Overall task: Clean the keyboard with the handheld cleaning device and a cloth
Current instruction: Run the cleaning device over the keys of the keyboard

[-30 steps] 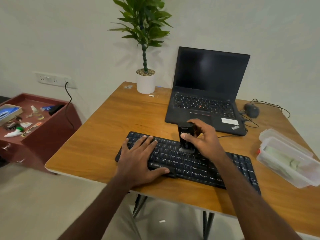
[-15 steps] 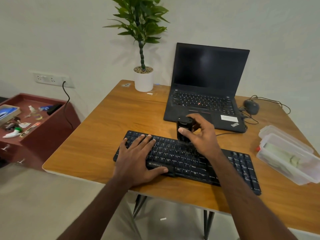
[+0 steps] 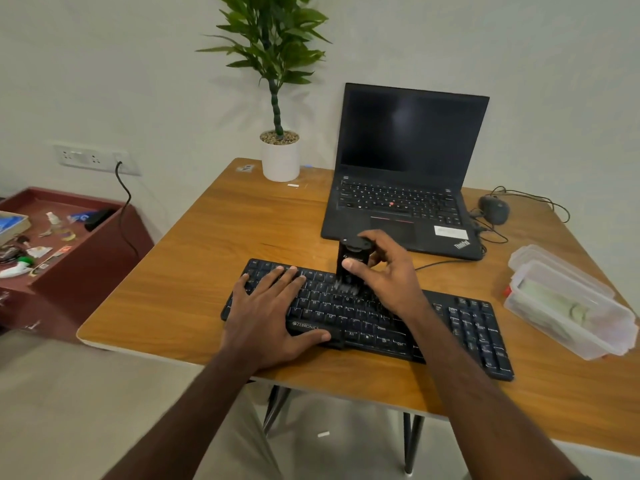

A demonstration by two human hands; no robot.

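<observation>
A black keyboard [image 3: 464,327] lies near the front edge of the wooden table [image 3: 194,278]. My left hand [image 3: 270,313] lies flat on its left half, fingers straight and spread. My right hand [image 3: 388,275] grips a black handheld cleaning device [image 3: 351,261], held upright with its brush end on the upper middle keys. The brush tip is blurred. No cloth is in view.
An open black laptop [image 3: 405,174] stands behind the keyboard, with a wired mouse [image 3: 493,209] to its right. A potted plant [image 3: 280,157] is at the back. Clear plastic containers [image 3: 568,303] sit at the right edge. A red side cabinet [image 3: 86,258] with small items stands left.
The device and my right hand have shifted slightly toward the far rows of keys. My left hand has stayed flat on the keyboard.
</observation>
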